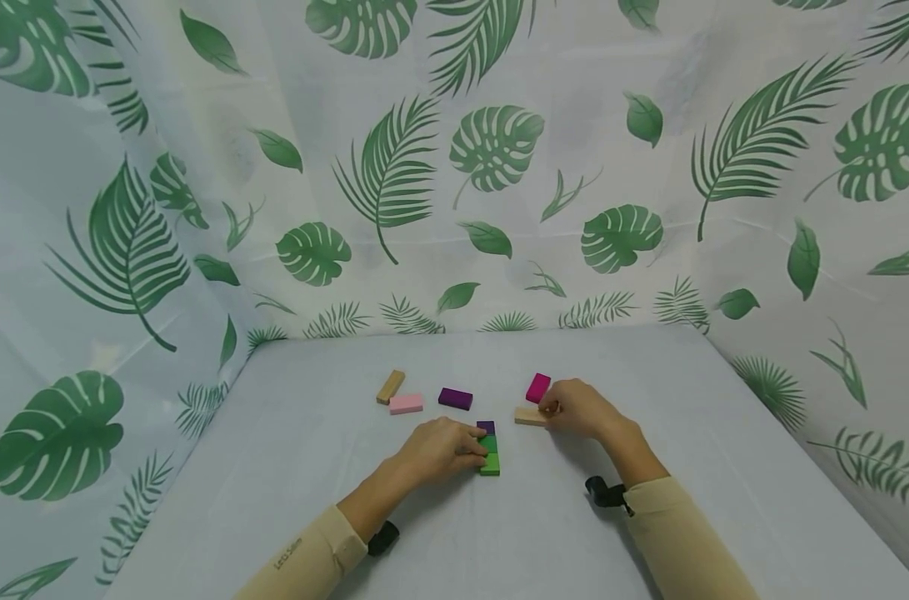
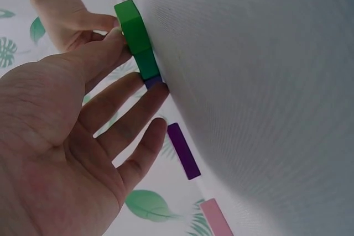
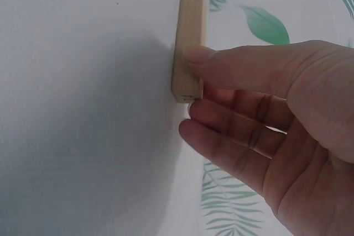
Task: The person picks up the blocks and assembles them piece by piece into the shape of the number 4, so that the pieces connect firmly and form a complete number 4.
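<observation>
Three small blocks stand end to end in a row: a light green block (image 1: 490, 465), a darker green block (image 2: 146, 63) and a dark blue-purple block (image 1: 486, 427). My left hand (image 1: 441, 450) rests against the row's left side, its thumb by the light green block and its fairly straight fingers touching along towards the blue-purple end. Over to the right, my right hand (image 1: 580, 408) pinches one end of a plain wooden block (image 3: 189, 37) between thumb and fingers. That block is on or just above the table; I cannot tell which. A magenta block (image 1: 538, 387) lies just beyond it.
Farther back on the white table (image 1: 274, 500) lie a purple block (image 1: 456, 399), a pink block (image 1: 406, 404) and another wooden block (image 1: 390, 387), the last two close together. Leaf-patterned cloth (image 1: 394, 283) hangs around the back and sides.
</observation>
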`<state>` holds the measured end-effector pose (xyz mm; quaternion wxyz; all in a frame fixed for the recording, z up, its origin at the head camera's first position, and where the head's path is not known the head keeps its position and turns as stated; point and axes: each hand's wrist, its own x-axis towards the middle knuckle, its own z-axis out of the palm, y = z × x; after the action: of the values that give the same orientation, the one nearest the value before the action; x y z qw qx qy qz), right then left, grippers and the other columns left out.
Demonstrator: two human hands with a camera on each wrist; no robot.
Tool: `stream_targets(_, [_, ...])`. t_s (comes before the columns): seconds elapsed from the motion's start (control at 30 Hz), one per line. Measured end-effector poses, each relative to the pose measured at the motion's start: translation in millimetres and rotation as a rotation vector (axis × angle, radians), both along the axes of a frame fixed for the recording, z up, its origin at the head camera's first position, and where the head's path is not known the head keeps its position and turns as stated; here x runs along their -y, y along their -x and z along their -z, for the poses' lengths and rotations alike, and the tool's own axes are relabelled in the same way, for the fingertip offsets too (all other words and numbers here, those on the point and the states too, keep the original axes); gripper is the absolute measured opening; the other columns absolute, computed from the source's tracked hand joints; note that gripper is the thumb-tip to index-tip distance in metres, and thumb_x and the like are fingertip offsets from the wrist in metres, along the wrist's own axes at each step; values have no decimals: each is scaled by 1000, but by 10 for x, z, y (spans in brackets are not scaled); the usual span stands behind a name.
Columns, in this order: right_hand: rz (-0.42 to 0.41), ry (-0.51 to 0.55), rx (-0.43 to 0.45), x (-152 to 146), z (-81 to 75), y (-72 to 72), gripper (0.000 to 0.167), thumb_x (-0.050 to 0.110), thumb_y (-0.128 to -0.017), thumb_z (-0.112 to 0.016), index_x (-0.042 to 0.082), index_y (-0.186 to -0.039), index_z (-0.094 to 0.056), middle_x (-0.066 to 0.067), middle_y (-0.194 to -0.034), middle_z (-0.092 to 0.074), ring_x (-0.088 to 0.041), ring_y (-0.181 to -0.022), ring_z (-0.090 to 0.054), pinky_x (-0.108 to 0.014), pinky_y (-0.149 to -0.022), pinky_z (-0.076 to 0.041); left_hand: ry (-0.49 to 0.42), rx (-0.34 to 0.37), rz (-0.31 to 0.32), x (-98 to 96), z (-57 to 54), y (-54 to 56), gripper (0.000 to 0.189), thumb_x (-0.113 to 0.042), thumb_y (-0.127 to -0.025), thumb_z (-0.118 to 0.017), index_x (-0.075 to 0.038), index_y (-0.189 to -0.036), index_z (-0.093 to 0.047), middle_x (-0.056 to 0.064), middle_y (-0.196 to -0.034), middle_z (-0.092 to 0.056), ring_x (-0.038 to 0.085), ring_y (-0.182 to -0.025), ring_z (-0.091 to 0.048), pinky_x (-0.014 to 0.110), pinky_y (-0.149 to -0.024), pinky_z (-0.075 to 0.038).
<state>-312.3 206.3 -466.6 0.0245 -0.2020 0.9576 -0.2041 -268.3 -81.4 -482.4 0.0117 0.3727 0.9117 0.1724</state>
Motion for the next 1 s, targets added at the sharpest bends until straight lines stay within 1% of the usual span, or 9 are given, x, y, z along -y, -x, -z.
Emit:
stream_targets(0.2, [-7,37,18,45,21,21,13,3,-84,-84,7,-95,-79,0,-84,-69,-16,-80,-57,-36,-76,-55,16,3,-10,-3,-6,-4,19,-33,-95,-77,-26,-112,-83,-5,-134,-71,15,-123,-69,32,-99,-57])
stream_targets(0.43, [-12,30,12,109,49,63,10,5,-85,-84,9,-93,-79,1,-82,-69,-15,-78,-56,-35,-75,-52,15,1,-5,-6,-17,-14,19,-33,-95,-77,-26,-112,-83,-5,-134,-71,14,-122,-69,31,-98,-57])
stream_targets(0.67, [-32,18,-2,147,15,76,10,5,-85,-84,7,-94,-80,2,-81,-69,-14,-76,-56,-32,-71,-52,20,-12,-4,-1,-25,-15,18,-32,-95,-77,-26,-111,-83,-5,-134,-71,14,-121,-69,32,-98,-57])
stream_targets(1.0, [-58,13,-17,184,8,88,10,5,-85,-84,6,-94,-80,1,-81,-68,-14,-77,-55,-33,-71,-51,16,-25,1,2,-29,-18,18,-32,-96,-76,-25,-111,-83,-4,-134,-71,15,-122,-69,33,-99,-57])
